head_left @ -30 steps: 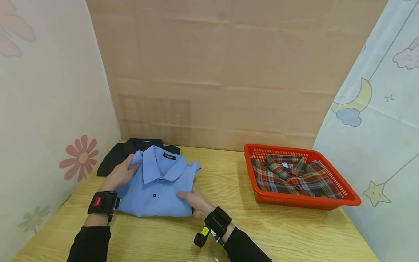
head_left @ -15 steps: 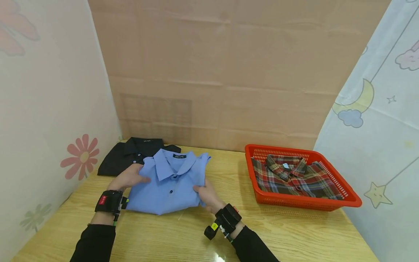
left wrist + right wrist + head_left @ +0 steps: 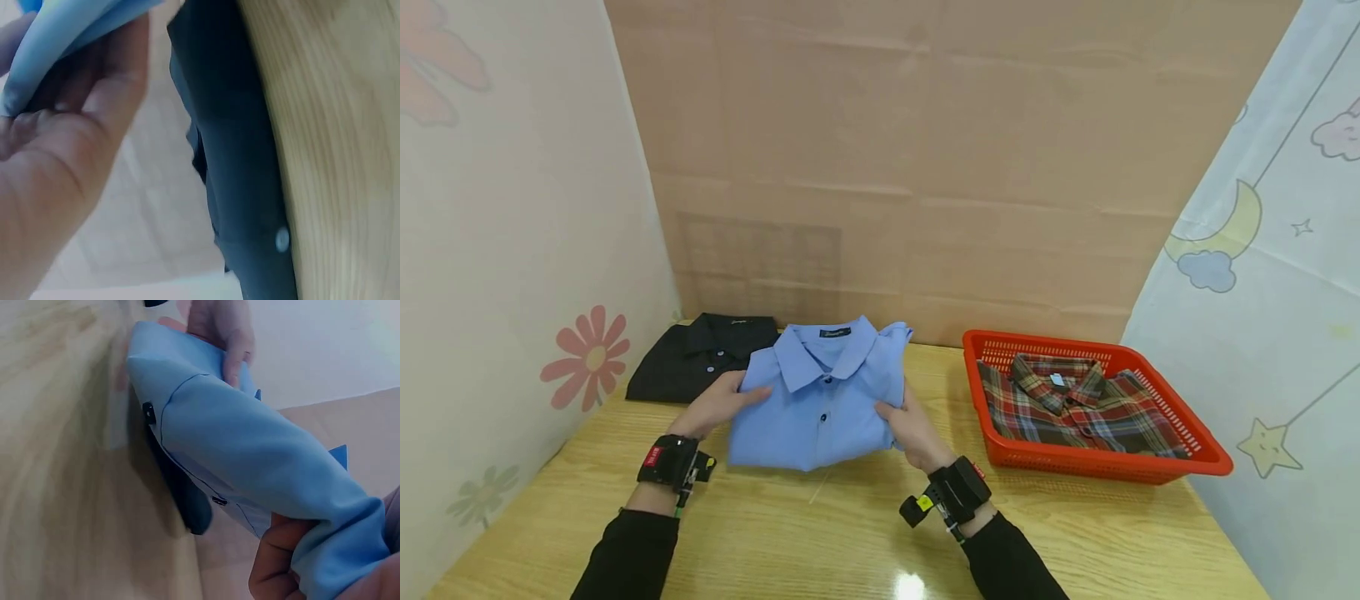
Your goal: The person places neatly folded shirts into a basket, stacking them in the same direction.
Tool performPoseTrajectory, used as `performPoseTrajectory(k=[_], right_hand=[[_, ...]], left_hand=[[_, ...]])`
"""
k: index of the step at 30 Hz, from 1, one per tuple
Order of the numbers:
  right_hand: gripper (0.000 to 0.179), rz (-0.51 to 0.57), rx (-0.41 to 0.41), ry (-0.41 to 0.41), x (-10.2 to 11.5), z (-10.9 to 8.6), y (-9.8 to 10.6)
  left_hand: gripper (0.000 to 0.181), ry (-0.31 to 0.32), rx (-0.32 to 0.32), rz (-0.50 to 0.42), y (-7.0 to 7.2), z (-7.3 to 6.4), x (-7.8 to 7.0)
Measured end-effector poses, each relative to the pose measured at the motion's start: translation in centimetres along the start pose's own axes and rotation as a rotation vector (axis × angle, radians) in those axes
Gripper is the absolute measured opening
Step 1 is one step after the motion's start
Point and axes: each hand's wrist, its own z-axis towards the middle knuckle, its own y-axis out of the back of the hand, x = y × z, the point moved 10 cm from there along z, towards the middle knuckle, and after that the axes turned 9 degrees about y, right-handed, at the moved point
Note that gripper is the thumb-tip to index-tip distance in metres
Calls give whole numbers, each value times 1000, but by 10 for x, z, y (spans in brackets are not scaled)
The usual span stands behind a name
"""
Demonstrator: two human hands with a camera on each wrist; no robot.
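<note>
We see plaid shirt already in basket, left hand and right hand curled round blue shirt, black shirt untouched on worktop.

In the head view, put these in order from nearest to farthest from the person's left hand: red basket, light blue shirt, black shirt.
1. Light blue shirt: nearest, its left edge held in the left hand.
2. Black shirt: just beyond that hand, at the back left.
3. Red basket: farthest, over on the right side.
</note>
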Motion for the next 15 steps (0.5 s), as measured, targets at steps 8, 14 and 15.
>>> performPoseTrajectory(k=[8,14,15], right_hand=[[65,38,-22,5,20,-10,35],[59,27,-39,-2,33,-16,56],[59,26,-38,-4,35,-16,59]], left_hand=[[81,-92,67,-118,-27,-1,-26],[94,-141,63,-153,-49,1,-46],[93,-153,50,-158,-51,1,-49]])
